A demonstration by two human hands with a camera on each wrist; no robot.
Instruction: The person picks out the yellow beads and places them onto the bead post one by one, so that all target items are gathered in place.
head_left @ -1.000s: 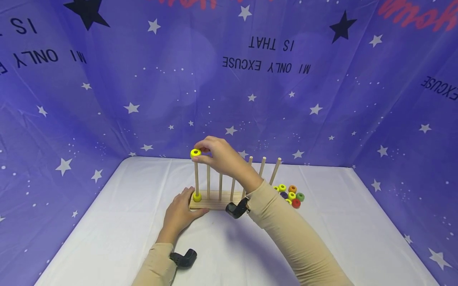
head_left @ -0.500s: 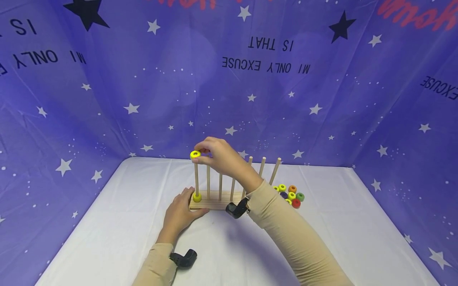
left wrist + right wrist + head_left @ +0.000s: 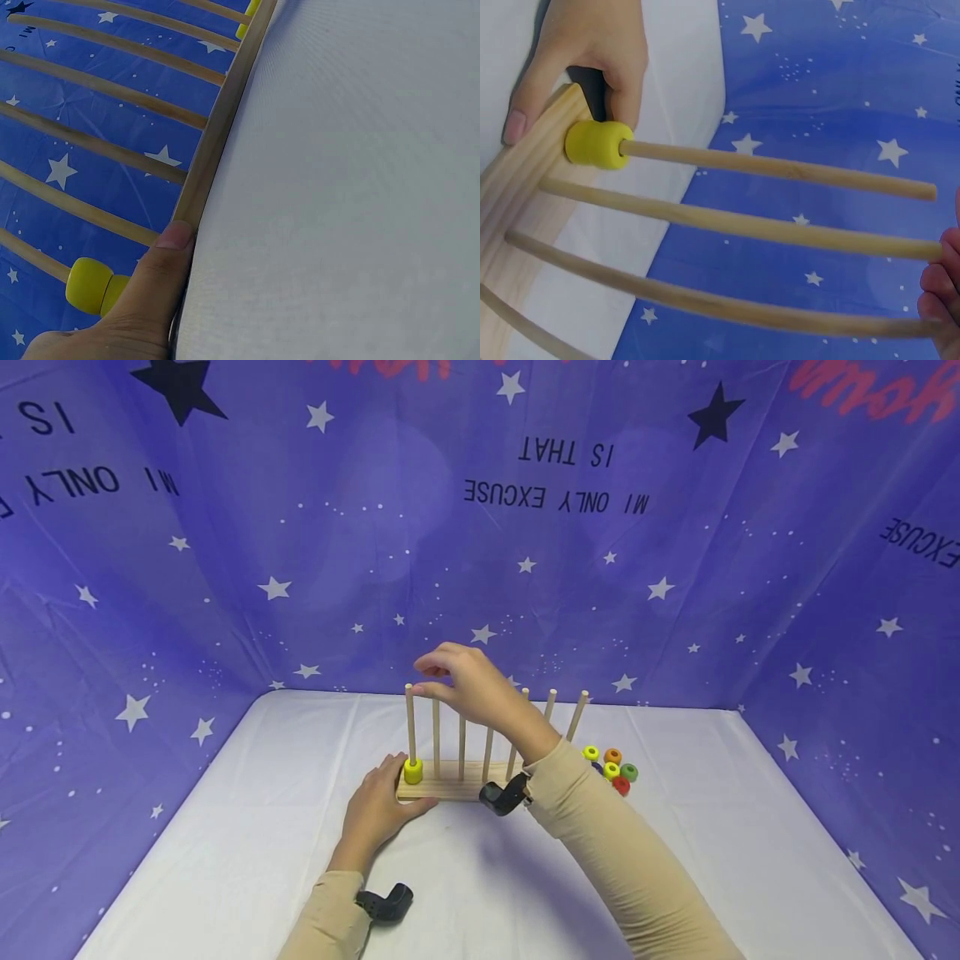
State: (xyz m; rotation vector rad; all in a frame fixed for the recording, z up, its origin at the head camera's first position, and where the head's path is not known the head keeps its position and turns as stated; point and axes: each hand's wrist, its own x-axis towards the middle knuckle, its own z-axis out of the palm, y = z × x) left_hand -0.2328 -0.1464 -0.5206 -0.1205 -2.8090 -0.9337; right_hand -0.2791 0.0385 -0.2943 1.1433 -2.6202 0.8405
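A wooden pegboard base [image 3: 450, 789] with a row of upright pegs stands on the white cloth. Two yellow beads [image 3: 413, 771] sit stacked at the bottom of its leftmost peg [image 3: 411, 727]. My left hand [image 3: 378, 810] grips the base's left end, thumb along the front edge and fingers behind. In the left wrist view the thumb [image 3: 154, 281] lies on the base's edge, near the beads. My right hand [image 3: 476, 685] is by the top of the leftmost peg, fingers loosely bent and holding nothing. Its fingertips [image 3: 937, 281] show at the right wrist view's edge.
Loose beads in yellow [image 3: 591, 752], orange [image 3: 612, 756], green [image 3: 629, 772], red [image 3: 621, 786] and dark blue lie right of the base, partly behind the right forearm. A purple star-printed curtain [image 3: 480, 527] encloses the table's back and sides.
The yellow bead pinched at the leftmost peg's top has been let go and has dropped onto the bead below. My right fingers have parted and shifted slightly right. The left hand stays put.
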